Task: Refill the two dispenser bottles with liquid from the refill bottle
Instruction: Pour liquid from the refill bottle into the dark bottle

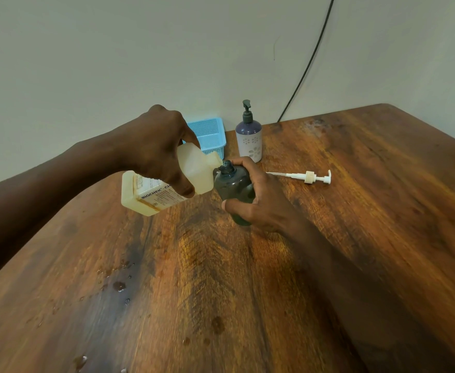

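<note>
My left hand (159,152) grips a translucent cream refill bottle (196,170), tipped over to the right so its mouth meets the neck of a dark grey dispenser bottle (231,188). That dark bottle stands on the wooden table (355,211) with its pump off, and my right hand (256,200) is wrapped around its body. A second dispenser bottle (248,138), purple and white with a dark pump fitted, stands upright behind them near the wall. A white pump head with its tube (305,176) lies flat on the table to the right of my right hand.
A small blue mesh basket (210,134) sits at the table's back edge, partly hidden by my left hand. Liquid drops (118,285) are scattered on the near left of the table. A black cable (310,60) runs down the wall behind.
</note>
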The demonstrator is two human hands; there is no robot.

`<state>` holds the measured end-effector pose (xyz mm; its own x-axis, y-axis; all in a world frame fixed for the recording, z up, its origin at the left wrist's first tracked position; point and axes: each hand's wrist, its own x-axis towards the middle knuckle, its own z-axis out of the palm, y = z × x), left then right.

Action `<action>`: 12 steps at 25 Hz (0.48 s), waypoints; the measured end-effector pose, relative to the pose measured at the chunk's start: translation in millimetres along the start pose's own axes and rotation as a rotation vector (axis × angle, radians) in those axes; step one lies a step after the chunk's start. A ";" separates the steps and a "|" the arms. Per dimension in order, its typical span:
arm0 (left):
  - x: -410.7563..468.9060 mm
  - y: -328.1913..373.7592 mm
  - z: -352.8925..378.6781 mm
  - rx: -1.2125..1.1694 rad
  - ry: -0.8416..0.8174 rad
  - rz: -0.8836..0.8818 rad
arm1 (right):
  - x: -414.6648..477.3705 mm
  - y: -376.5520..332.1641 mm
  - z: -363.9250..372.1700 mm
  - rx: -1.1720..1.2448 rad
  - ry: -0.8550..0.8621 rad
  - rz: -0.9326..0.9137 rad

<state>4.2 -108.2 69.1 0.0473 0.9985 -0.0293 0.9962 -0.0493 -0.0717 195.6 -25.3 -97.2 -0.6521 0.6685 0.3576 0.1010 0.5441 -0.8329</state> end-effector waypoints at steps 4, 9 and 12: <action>-0.8 1.1 -0.4 -0.003 0.002 -0.005 | -0.1 1.2 -0.1 -0.003 0.000 -0.003; -2.0 2.7 -0.9 -0.005 0.003 -0.011 | -1.4 -0.4 -0.3 0.006 -0.002 -0.015; -2.5 2.1 -0.7 -0.001 0.003 -0.008 | -1.7 -1.5 -0.3 0.009 -0.002 -0.017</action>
<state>6.2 -110.8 69.7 0.0395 0.9989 -0.0254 0.9966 -0.0412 -0.0707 196.8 -27.1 -96.4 -0.6554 0.6582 0.3704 0.0832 0.5503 -0.8308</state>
